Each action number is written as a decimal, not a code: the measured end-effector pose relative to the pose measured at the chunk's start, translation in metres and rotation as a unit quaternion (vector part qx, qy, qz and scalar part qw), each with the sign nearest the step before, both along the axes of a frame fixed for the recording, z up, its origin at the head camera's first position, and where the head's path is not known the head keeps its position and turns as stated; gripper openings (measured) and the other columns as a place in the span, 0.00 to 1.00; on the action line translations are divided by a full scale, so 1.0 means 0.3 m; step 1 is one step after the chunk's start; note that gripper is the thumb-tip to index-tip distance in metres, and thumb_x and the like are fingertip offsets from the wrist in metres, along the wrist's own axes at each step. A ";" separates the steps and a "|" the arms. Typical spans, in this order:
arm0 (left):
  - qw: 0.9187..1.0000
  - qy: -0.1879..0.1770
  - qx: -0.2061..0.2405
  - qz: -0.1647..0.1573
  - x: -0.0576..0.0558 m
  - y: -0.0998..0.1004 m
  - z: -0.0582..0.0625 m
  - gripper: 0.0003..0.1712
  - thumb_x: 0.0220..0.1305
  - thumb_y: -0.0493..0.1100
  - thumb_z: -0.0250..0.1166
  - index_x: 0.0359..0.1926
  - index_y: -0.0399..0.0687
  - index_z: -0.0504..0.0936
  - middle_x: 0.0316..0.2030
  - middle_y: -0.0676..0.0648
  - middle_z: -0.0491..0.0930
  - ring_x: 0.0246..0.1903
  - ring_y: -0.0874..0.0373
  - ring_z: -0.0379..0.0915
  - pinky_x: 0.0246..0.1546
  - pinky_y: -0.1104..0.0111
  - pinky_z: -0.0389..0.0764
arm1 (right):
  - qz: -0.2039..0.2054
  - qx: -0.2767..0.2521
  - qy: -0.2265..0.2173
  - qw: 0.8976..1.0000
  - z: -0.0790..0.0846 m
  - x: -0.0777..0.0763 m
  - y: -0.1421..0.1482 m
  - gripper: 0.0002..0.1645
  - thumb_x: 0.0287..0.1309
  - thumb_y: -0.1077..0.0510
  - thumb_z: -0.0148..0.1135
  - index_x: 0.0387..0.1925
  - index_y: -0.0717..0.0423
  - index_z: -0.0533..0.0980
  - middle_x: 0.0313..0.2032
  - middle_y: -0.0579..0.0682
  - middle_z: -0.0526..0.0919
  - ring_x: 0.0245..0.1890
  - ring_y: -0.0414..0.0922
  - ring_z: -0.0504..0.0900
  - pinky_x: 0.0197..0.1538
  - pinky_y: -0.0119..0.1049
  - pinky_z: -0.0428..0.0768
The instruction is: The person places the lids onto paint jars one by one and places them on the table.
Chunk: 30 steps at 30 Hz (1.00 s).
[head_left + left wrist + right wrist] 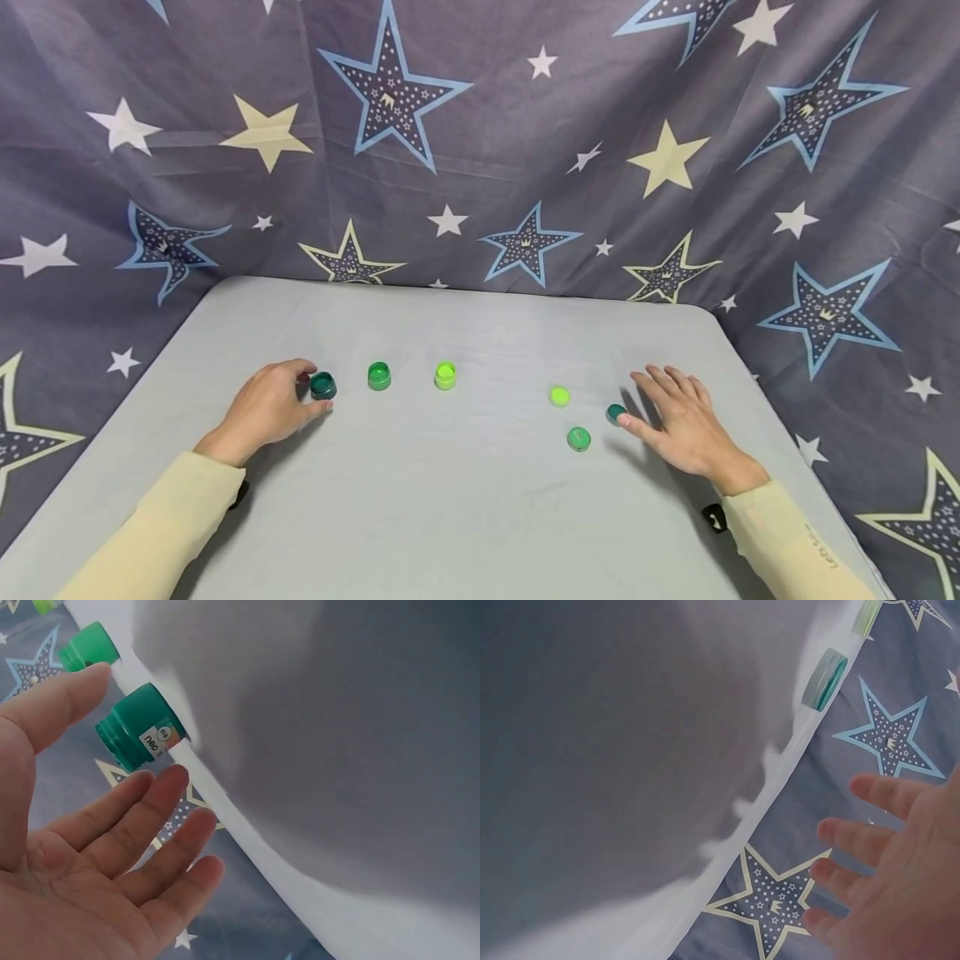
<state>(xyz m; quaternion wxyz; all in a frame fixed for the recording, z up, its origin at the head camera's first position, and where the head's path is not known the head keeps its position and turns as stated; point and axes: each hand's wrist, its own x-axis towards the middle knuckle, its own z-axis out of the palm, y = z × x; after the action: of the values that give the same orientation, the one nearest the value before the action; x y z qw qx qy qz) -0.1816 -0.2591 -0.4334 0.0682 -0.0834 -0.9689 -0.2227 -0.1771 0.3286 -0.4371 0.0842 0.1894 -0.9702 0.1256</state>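
Observation:
My left hand (266, 408) is at the left of the table, its thumb and fingers spread around a small dark green paint jar (323, 386). In the left wrist view the jar (142, 727) stands upright with a printed label, and the relaxed fingers (169, 795) are apart from it. My right hand (686, 429) hovers at the right with fingers spread, its thumb tip beside a dark green lid (615, 413). Nothing is held by the right hand (900, 862) in the right wrist view.
A mid-green open jar (379, 377) and a yellow-green open jar (446, 376) stand in a row right of the dark one. A yellow-green lid (559, 396) and a mid-green lid (579, 438) lie left of my right hand. Star-patterned cloth (465, 167) hangs behind the table (450, 500).

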 end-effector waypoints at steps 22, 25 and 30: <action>0.999 -0.043 -0.025 0.008 -0.047 0.009 -0.009 0.25 0.55 0.43 0.79 0.49 0.30 0.82 0.34 0.38 0.83 0.37 0.41 0.78 0.40 0.47 0.76 | 0.017 -0.010 0.009 1.000 -0.008 0.010 -0.040 0.47 0.63 0.32 0.64 0.72 0.57 0.69 0.67 0.65 0.72 0.68 0.66 0.65 0.68 0.66 0.53; 0.999 -0.045 -0.026 0.008 -0.050 0.008 -0.008 0.24 0.56 0.43 0.78 0.48 0.32 0.83 0.34 0.39 0.83 0.37 0.42 0.78 0.40 0.48 0.76 | 0.020 -0.011 0.017 1.000 -0.007 0.010 -0.043 0.46 0.62 0.33 0.66 0.70 0.58 0.70 0.66 0.64 0.74 0.66 0.65 0.67 0.67 0.66 0.55; 0.999 -0.047 -0.014 0.008 -0.044 0.004 -0.006 0.22 0.56 0.44 0.78 0.47 0.35 0.84 0.32 0.43 0.82 0.34 0.46 0.77 0.37 0.51 0.75 | 0.026 -0.010 0.025 0.999 -0.006 0.009 -0.050 0.43 0.62 0.35 0.67 0.68 0.58 0.73 0.62 0.62 0.78 0.63 0.64 0.71 0.65 0.65 0.58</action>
<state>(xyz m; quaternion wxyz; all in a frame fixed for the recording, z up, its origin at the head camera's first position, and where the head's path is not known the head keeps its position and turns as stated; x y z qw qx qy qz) -0.1948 -0.2578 -0.4354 0.0234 -0.0663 -0.9748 -0.2119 -0.1745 0.3136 -0.4390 0.1068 0.2163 -0.9614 0.1324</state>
